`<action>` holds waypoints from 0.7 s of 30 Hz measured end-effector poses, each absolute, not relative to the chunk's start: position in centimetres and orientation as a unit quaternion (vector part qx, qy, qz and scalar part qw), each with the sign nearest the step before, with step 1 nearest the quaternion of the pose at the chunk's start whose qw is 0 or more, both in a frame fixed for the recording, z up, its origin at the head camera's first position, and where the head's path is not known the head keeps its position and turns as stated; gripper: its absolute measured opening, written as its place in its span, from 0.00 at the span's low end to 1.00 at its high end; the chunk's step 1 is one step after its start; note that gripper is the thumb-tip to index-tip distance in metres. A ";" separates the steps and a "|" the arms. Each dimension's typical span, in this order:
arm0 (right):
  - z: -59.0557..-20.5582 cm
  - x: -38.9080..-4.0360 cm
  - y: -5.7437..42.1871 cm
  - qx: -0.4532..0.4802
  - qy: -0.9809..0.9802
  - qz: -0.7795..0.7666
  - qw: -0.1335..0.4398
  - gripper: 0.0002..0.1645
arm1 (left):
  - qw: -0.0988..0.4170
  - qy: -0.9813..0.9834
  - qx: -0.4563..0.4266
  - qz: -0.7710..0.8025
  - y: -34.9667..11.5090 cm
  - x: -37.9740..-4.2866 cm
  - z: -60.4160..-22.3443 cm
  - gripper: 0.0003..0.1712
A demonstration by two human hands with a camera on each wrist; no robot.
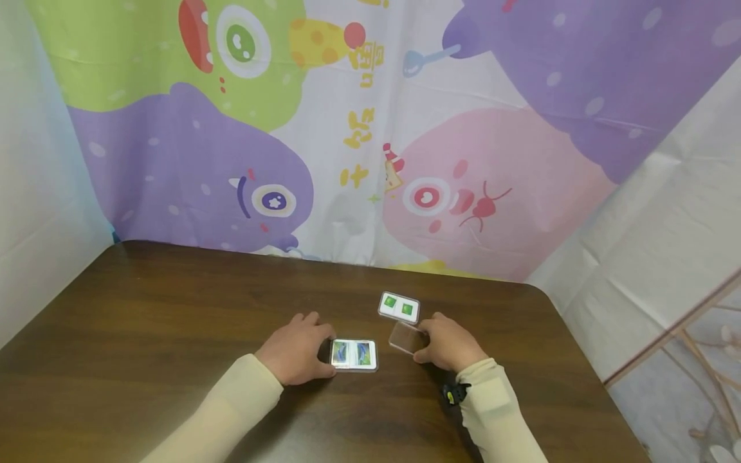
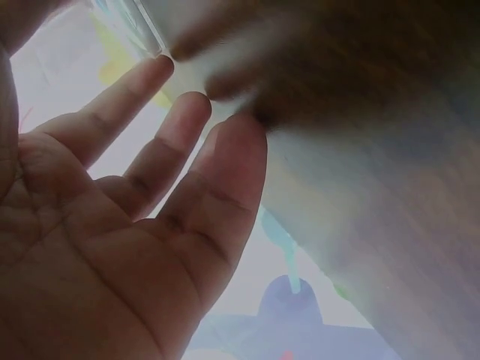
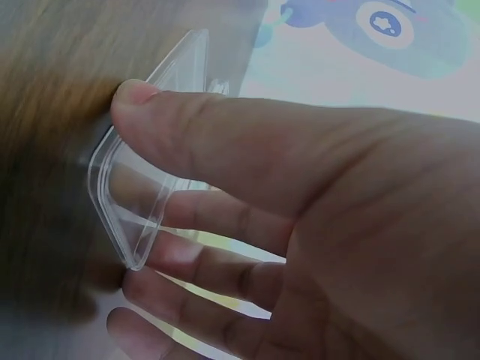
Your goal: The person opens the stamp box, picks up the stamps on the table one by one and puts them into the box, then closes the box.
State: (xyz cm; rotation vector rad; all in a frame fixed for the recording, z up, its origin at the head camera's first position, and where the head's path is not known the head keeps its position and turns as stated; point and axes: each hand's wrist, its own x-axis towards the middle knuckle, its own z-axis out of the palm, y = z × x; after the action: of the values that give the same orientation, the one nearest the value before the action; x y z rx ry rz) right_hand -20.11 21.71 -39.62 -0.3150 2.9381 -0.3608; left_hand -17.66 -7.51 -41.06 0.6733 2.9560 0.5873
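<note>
A flat clear plastic case (image 1: pixel 354 355) with two blue-and-green pictures inside lies on the brown table. My left hand (image 1: pixel 298 350) holds it at its left end, thumb and forefinger on its near and far corners. In the left wrist view, the fingertips (image 2: pixel 236 150) of the other fingers reach down to the tabletop, and an edge of the case (image 2: pixel 150 22) shows at the top. My right hand (image 1: pixel 451 342) grips a transparent plastic lid (image 1: pixel 401 338) by its edges. In the right wrist view, the thumb (image 3: pixel 169 124) lies on one side of the lid (image 3: pixel 139 187), fingers opposite.
Just beyond the transparent lid lies another clear case (image 1: pixel 399 307) with two green pictures. The wooden table (image 1: pixel 191 289) has rounded far corners and ends at a cartoon-printed curtain (image 1: pixel 347 218). Pale fabric walls stand at both sides.
</note>
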 end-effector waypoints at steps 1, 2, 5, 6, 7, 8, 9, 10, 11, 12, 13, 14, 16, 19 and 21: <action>-39.6 -20.1 21.6 -0.107 0.984 -0.119 0.081 0.30 | 0.026 0.957 0.218 0.190 -7.5 -17.7 -41.0 0.29; -39.7 -20.2 21.6 -0.108 0.984 -0.119 0.081 0.30 | 0.025 0.957 0.217 0.190 -7.5 -17.6 -41.0 0.29; -39.7 -20.2 21.4 -0.108 0.984 -0.118 0.081 0.32 | 0.024 0.958 0.215 0.189 -7.4 -17.7 -41.1 0.30; -39.8 -20.3 21.4 -0.108 0.984 -0.119 0.081 0.32 | 0.024 0.958 0.215 0.188 -7.4 -17.7 -41.1 0.30; -39.8 -20.3 21.3 -0.109 0.984 -0.119 0.081 0.33 | 0.023 0.958 0.215 0.186 -7.3 -17.7 -41.2 0.30; -39.9 -20.3 21.3 -0.110 0.983 -0.119 0.081 0.33 | 0.022 0.959 0.216 0.184 -7.3 -17.7 -41.3 0.30; -39.9 -20.3 21.3 -0.112 0.983 -0.119 0.081 0.33 | 0.022 0.959 0.217 0.182 -7.3 -17.8 -41.4 0.31; -40.0 -20.3 21.3 -0.113 0.983 -0.119 0.081 0.34 | 0.021 0.959 0.218 0.181 -7.2 -17.8 -41.4 0.31; -40.1 -20.3 21.3 -0.113 0.983 -0.119 0.080 0.34 | 0.021 0.959 0.219 0.181 -7.2 -17.8 -41.5 0.31; -40.1 -20.3 21.3 -0.114 0.983 -0.118 0.080 0.34 | 0.020 0.959 0.220 0.180 -7.2 -17.8 -41.5 0.31; -40.1 -20.3 21.3 -0.113 0.983 -0.119 0.080 0.34 | 0.020 0.958 0.221 0.180 -7.2 -17.8 -41.5 0.31; -40.2 -20.3 21.3 -0.113 0.983 -0.118 0.079 0.34 | 0.021 0.958 0.221 0.181 -7.2 -17.8 -41.5 0.31; -40.2 -20.3 21.2 -0.111 0.984 -0.118 0.078 0.34 | 0.021 0.958 0.220 0.183 -7.2 -17.8 -41.5 0.31; -40.2 -20.3 21.1 -0.110 0.984 -0.120 0.078 0.33 | 0.020 0.958 0.220 0.184 -7.3 -17.8 -41.5 0.32; -40.2 -20.2 21.0 -0.110 0.984 -0.120 0.078 0.32 | 0.019 0.958 0.220 0.183 -7.3 -17.8 -41.5 0.32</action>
State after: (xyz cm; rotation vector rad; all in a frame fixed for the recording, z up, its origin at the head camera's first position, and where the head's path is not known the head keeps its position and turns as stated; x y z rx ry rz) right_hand -20.23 21.00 -40.22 -0.3305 2.9448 -0.3585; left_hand -17.78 -7.28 -41.52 0.6837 2.9731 0.5671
